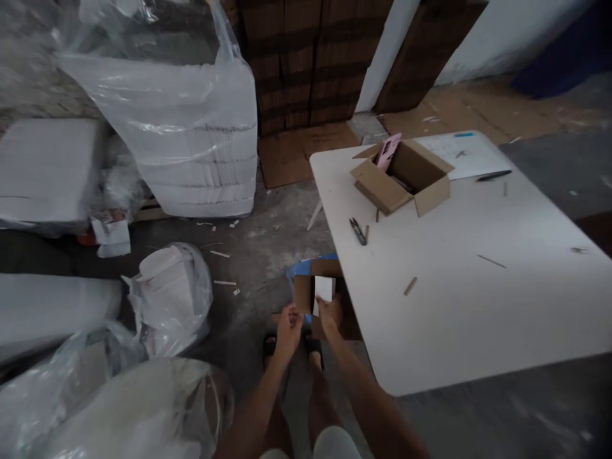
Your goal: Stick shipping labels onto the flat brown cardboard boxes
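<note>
Both hands reach down toward the floor beside the white table (pixel 478 306). My right hand (pixel 329 313) is closed on a small white card or packet (pixel 324 290), held upright over a brown cardboard box (pixel 306 290) that stands on the floor by a blue sheet. My left hand (pixel 289 330) is just left of it, fingers curled together close to the box's edge; whether anything is in them I cannot make out. My sandalled feet show below the hands.
On the table stand an open cardboard box (pixel 406 178) with a pink card in it, black snips (pixel 357 231), a pen (pixel 492 175), a paper sheet and scraps. Plastic-wrapped white stacks (pixel 191 146) and bags (pixel 167 299) crowd the floor at left. Cardboard leans against the far wall.
</note>
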Tool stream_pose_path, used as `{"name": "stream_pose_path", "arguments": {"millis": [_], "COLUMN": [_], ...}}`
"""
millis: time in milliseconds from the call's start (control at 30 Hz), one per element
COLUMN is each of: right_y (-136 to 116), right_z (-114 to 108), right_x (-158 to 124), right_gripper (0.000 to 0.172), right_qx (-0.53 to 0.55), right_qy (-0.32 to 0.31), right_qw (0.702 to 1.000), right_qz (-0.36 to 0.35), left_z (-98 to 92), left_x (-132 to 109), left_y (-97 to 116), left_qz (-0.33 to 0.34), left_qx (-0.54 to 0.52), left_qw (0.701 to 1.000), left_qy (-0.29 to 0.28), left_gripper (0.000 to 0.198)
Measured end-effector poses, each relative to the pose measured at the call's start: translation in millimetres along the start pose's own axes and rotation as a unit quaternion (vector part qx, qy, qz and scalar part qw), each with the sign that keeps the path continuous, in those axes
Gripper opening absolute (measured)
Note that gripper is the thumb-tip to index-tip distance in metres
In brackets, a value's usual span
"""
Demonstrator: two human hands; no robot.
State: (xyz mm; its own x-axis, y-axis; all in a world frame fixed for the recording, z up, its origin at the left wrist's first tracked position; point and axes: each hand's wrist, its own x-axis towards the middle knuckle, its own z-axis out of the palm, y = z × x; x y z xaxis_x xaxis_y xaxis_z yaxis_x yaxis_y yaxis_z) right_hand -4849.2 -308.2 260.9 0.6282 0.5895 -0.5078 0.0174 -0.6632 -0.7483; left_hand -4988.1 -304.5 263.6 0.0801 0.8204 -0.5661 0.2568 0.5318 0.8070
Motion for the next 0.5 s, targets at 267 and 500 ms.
{"name": "stream_pose_path", "arguments": {"millis": [267,500], "right_y": [-70.6,-143.4], "right_z": [-35.1,-65.1], "right_x": [-103.0,-151.2], "right_gripper": [0.058,0.012], "right_qx": [0.036,-0.235], "right_qy": [-0.056,-0.103], "right_qw": [0.993,0.884], "right_qz": [-0.1,-0.391], "left_z": [-33.8,-96.4], "left_x": [-54.6,-112.5], "left_y": [93.3,169.7], "left_qz": [-0.02,0.062], "left_qx": [-0.112,-0.03], "left_qw": [0.983,0.994], "left_qy": [-0.145,-0.082], "left_gripper": [0.065,0.059]}}
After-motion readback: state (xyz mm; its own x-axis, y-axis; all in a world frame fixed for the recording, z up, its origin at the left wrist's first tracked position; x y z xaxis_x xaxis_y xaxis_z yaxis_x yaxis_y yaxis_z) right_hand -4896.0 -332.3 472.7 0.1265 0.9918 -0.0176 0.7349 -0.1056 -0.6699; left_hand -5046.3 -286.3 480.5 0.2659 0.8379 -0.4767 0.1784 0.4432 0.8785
